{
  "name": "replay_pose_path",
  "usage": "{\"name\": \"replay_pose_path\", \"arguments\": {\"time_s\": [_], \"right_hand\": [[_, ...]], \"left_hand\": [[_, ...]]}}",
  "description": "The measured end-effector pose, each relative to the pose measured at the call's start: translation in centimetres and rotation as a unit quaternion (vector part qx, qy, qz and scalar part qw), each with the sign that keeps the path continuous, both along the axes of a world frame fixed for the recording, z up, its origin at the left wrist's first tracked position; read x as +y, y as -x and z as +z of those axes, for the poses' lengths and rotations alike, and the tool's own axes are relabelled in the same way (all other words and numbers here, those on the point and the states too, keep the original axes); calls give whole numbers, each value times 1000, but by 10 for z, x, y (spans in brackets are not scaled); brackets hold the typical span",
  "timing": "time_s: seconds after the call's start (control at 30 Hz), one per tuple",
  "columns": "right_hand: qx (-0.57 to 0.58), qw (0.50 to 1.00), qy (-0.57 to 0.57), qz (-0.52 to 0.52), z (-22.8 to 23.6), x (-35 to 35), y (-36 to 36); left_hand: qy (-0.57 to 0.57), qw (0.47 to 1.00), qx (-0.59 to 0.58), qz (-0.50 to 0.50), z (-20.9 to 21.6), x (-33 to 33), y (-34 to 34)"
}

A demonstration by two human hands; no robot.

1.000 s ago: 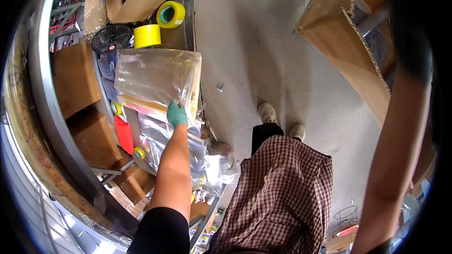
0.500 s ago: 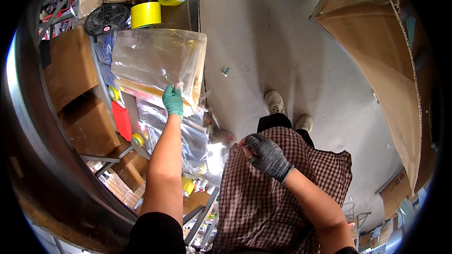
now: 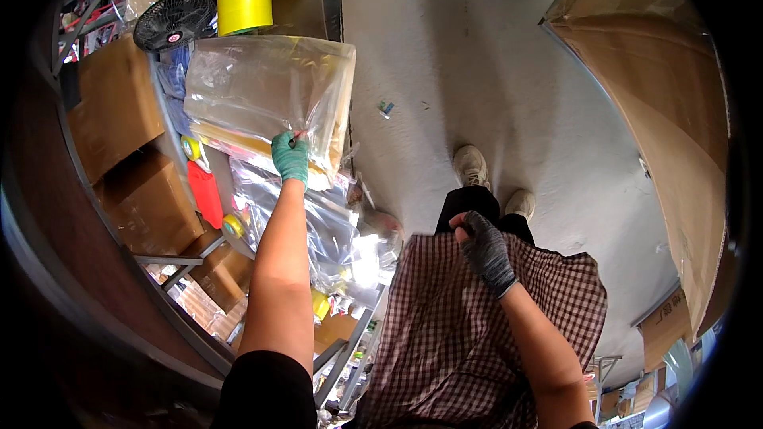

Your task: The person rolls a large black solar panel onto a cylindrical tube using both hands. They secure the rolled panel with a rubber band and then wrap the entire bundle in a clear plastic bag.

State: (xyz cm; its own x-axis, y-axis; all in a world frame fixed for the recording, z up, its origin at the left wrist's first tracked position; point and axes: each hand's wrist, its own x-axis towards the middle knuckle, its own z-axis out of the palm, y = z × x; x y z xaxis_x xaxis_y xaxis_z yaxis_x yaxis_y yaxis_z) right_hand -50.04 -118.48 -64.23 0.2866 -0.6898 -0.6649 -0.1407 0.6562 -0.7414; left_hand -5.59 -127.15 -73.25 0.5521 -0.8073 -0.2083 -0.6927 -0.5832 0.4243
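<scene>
My left hand [image 3: 291, 157], in a green glove with bare fingertips, is closed at the near edge of a stack of clear plastic bags [image 3: 246, 83]. Its fingertips pinch the top film, which creases around them. Over the brown checked apron [image 3: 429, 310] hangs my right hand [image 3: 486, 253], in a dark grey glove. Its fingers are curled in, and no object shows in them. Nearer than the stack, more shiny clear bags [image 3: 318, 230] lie in a crumpled spread, partly under my left forearm.
Yellow tape rolls [image 3: 245, 11] and a black fan [image 3: 175, 22] stand beyond the bags. A red item [image 3: 205, 195] lies left, beside cardboard boxes [image 3: 115, 107]. Large cardboard [image 3: 636, 71] rises at the right. A small scrap [image 3: 385, 109] lies on the grey floor.
My right hand has moved a little right and turned, its fingers pointing more forward. The left hand stays at the bag edge; the whole view has shifted slightly.
</scene>
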Motion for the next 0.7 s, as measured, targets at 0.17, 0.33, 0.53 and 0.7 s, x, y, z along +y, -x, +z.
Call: {"name": "replay_pose_path", "arguments": {"time_s": [0.17, 0.33, 0.53, 0.7], "right_hand": [[-7, 1000, -5, 22, 5, 5, -5], [11, 999, 10, 30, -7, 5, -8], [-1, 994, 48, 97, -51, -29, -58], [-194, 975, 95, 47, -82, -97, -191]], "left_hand": [[-6, 982, -155, -109, 23, -5, 18], [52, 991, -124, -14, 29, -9, 29], [38, 998, -11, 41, 36, -15, 14], [-2, 964, 234, 130, 41, -18, -2]]}}
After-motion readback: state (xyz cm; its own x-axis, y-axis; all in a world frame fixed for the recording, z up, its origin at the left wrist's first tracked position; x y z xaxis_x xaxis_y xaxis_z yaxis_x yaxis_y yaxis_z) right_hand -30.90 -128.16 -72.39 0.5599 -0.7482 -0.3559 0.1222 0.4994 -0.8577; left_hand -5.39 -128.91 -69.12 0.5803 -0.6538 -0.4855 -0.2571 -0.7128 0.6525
